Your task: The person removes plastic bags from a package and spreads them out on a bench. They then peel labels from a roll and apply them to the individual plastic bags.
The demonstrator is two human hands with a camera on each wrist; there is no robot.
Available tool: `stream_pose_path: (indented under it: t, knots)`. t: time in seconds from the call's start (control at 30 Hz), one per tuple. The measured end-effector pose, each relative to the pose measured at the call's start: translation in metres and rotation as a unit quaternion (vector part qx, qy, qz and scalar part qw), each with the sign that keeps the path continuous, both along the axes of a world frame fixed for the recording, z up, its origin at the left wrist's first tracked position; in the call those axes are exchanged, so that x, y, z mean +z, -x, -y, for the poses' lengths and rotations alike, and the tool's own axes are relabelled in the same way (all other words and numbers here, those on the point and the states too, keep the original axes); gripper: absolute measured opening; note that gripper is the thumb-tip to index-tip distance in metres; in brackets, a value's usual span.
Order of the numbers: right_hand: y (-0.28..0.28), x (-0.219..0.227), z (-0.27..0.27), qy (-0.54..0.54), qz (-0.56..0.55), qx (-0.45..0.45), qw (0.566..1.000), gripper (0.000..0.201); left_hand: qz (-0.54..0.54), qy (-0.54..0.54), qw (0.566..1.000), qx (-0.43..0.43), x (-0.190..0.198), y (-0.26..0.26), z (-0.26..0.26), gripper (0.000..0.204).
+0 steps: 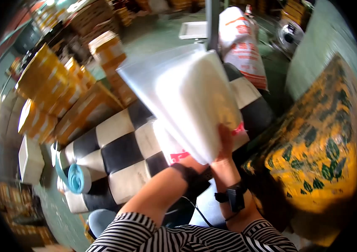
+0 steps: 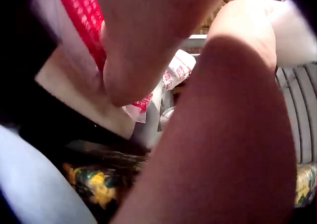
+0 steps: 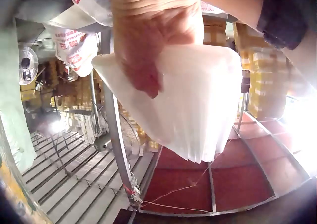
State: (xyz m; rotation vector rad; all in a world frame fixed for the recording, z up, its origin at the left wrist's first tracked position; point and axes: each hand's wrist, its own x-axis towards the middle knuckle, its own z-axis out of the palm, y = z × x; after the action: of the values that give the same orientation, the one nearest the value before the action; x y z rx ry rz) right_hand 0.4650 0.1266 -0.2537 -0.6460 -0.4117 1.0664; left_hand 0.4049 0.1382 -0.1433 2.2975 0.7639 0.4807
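A thick stack of translucent white plastic bags (image 1: 182,92), fanned at its far edge, is raised over the bench in the head view. My right hand (image 1: 225,145) grips its near right corner. The right wrist view shows the thumb (image 3: 148,83) lying across the plastic sheets (image 3: 198,100). My left hand (image 1: 190,162) is low behind the stack, mostly hidden by it. Beside that hand is a clear package with red print (image 1: 168,140), its red strip (image 2: 81,23) close to the hand in the left wrist view; I cannot tell whether the fingers hold it.
Below is a black-and-white checkered padded bench (image 1: 124,151) with a light-blue roll (image 1: 77,178) at its left end. Taped cartons (image 1: 48,88) are piled at the left. A leaf-patterned yellow bundle (image 1: 321,159) stands at the right, and a white sack (image 1: 243,50) behind near a post (image 1: 213,25).
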Motion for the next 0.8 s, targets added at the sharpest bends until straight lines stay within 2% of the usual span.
stream_pose_path:
  t: [0.03, 0.07, 0.1, 0.17, 0.2, 0.23, 0.3, 0.33, 0.37, 0.4, 0.43, 0.47, 0.5, 0.53, 0.57, 0.63, 0.7, 0.73, 0.8]
  knots:
    - [-0.006, 0.006, 0.005, -0.035, -0.052, 0.023, 0.998, 0.047, 0.020, 0.016, 1.000, 0.013, 0.002, -0.007, 0.004, 0.056]
    - [-0.003, 0.047, 0.016, -0.109, -0.205, 0.087, 0.969, 0.047, 0.042, 0.029, 0.998, 0.023, 0.006, -0.009, 0.007, 0.057]
    - [0.000, 0.090, 0.026, -0.159, -0.355, 0.149, 0.909, 0.047, 0.071, 0.034, 0.996, 0.029, 0.013, -0.005, 0.012, 0.058]
    - [0.001, 0.112, 0.029, -0.174, -0.363, 0.193, 0.895, 0.048, 0.132, 0.015, 0.990, 0.038, 0.027, 0.017, 0.021, 0.059]
    - [0.000, 0.114, 0.029, -0.186, -0.367, 0.210, 0.887, 0.048, 0.122, -0.010, 0.991, 0.050, 0.031, 0.036, 0.023, 0.060]
    - [-0.002, 0.111, 0.029, -0.162, -0.376, 0.195, 0.891, 0.049, 0.072, -0.031, 0.995, 0.068, 0.033, 0.055, 0.025, 0.061]
    - [0.000, 0.117, 0.028, -0.167, -0.390, 0.208, 0.882, 0.049, -0.157, -0.091, 0.978, 0.100, 0.021, 0.096, 0.026, 0.079]
    - [0.001, 0.121, 0.028, -0.171, -0.393, 0.209, 0.879, 0.048, -0.271, -0.122, 0.950, 0.095, 0.016, 0.117, 0.027, 0.088]
    - [0.003, 0.121, 0.028, -0.171, -0.386, 0.217, 0.880, 0.045, -0.249, -0.099, 0.958, 0.104, 0.007, 0.132, 0.028, 0.089]
    - [0.005, 0.110, 0.026, -0.144, -0.345, 0.190, 0.908, 0.034, -0.275, -0.091, 0.951, 0.108, 0.004, 0.141, 0.032, 0.088]
    - [0.014, 0.134, 0.029, -0.179, -0.329, 0.219, 0.901, 0.024, -0.281, -0.108, 0.948, 0.105, 0.001, 0.145, 0.034, 0.088]
    - [0.021, 0.140, 0.031, -0.110, -0.301, 0.156, 0.934, 0.016, -0.287, -0.125, 0.944, 0.104, -0.001, 0.145, 0.036, 0.088]
    - [0.026, 0.146, 0.032, -0.126, -0.271, 0.150, 0.942, 0.016, -0.245, -0.130, 0.953, 0.123, -0.002, 0.141, 0.036, 0.087]
    - [0.029, 0.147, 0.028, -0.173, -0.279, 0.166, 0.930, 0.021, -0.202, -0.135, 0.959, 0.146, -0.004, 0.136, 0.034, 0.085]
    - [0.032, 0.146, 0.026, -0.174, -0.256, 0.159, 0.938, 0.025, -0.050, -0.092, 0.984, 0.147, -0.014, 0.133, 0.018, 0.075]
    - [0.032, 0.145, 0.025, -0.171, -0.236, 0.159, 0.943, 0.031, -0.025, -0.169, 0.968, 0.181, -0.037, 0.133, -0.003, 0.069]
    - [0.034, 0.140, 0.023, -0.164, -0.245, 0.175, 0.939, 0.036, -0.076, -0.179, 0.966, 0.170, -0.043, 0.134, -0.012, 0.071]
    - [0.034, 0.128, 0.020, -0.146, -0.206, 0.144, 0.957, 0.037, -0.093, -0.180, 0.969, 0.142, -0.047, 0.136, -0.021, 0.073]
    - [0.037, 0.100, 0.013, -0.113, -0.131, 0.104, 0.980, 0.040, -0.086, -0.089, 0.970, 0.210, -0.039, 0.146, -0.026, 0.081]
